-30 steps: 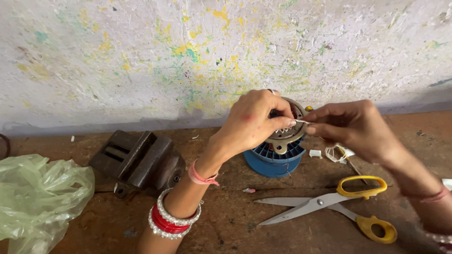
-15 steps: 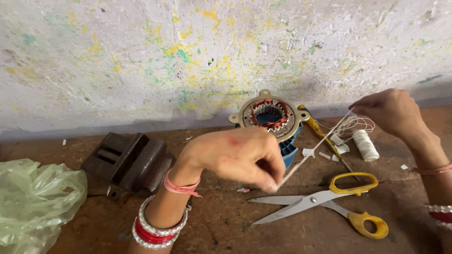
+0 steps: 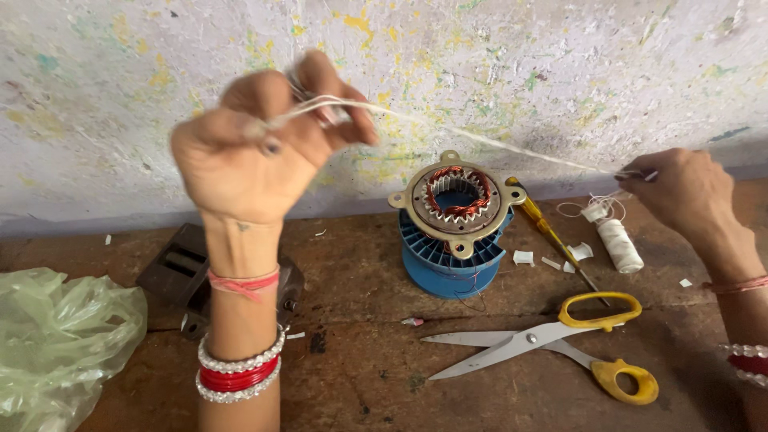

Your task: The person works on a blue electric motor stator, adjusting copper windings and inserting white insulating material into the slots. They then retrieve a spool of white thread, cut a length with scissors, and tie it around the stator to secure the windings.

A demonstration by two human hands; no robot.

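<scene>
white thread (image 3: 496,146) taut between pinching left hand (image 3: 264,144) and right hand (image 3: 680,196), above copper-wound stator (image 3: 458,196) on blue housing (image 3: 448,260)

Left hand (image 3: 264,148) raised high, fingers pinched shut — right hand (image 3: 680,192) low, pinched, arms spread apart.

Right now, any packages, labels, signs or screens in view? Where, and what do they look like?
No labels, signs or screens show.
Plastic bag: the nearest thing to packaging, at the bench's left edge, crumpled, translucent pale green.
Thread spool: not a package; lying right of the motor stator, small white cylinder, below the right hand.
The left hand and the right hand pinch a white thread stretched between them.
</scene>
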